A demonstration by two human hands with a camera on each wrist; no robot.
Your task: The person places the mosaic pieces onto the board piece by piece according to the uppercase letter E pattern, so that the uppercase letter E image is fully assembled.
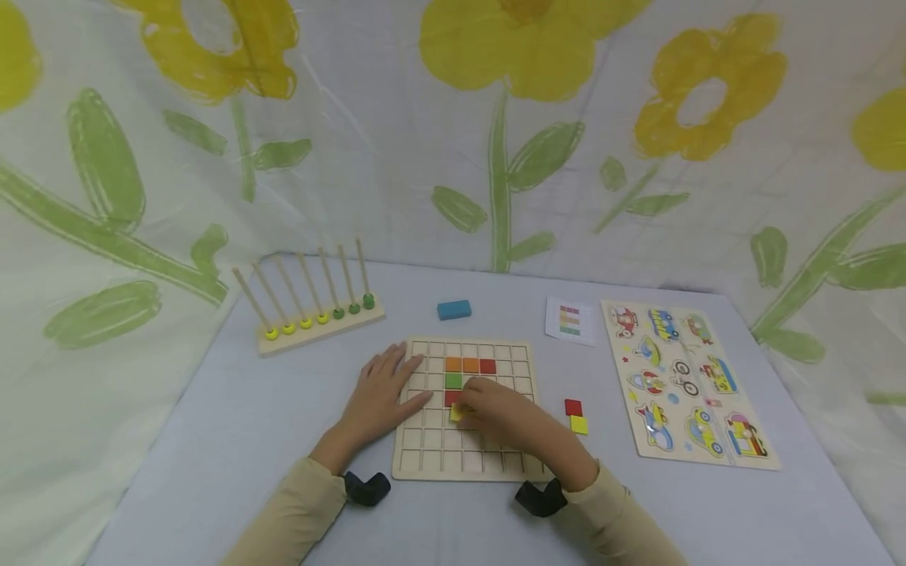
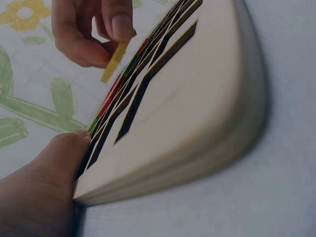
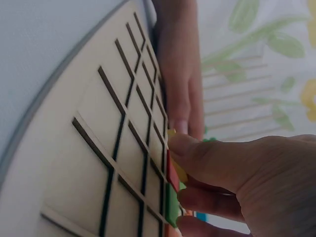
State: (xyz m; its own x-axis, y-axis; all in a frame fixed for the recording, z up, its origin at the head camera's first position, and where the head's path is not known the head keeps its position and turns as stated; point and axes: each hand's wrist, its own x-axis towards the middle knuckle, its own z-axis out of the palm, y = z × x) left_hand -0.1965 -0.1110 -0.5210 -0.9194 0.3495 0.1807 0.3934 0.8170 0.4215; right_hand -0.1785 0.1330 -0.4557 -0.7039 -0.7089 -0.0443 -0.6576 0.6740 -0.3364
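A wooden grid board [image 1: 418, 464] lies in front of me. My left hand [image 1: 381, 397] rests on its left edge with the fingers spread. Between thumb and fingers, my right hand [image 1: 506, 413] pinches a yellow square tile [image 2: 114, 61] over the board, just below a red tile [image 1: 451, 398]. In the left wrist view that yellow tile is tilted. Above the red one sit a green tile [image 1: 453, 381] and an orange tile [image 1: 453, 364]; a second orange tile [image 1: 470, 365] and another red tile [image 1: 487, 366] continue that top row. The right hand covers part of the grid.
Right of the board lie a loose red tile [image 1: 573, 407] and a loose yellow tile [image 1: 579, 425]. A pattern card [image 1: 570, 321], a blue block [image 1: 454, 310] and a bead-peg stand [image 1: 322, 325] are behind. A vehicle puzzle board [image 1: 690, 384] lies far right.
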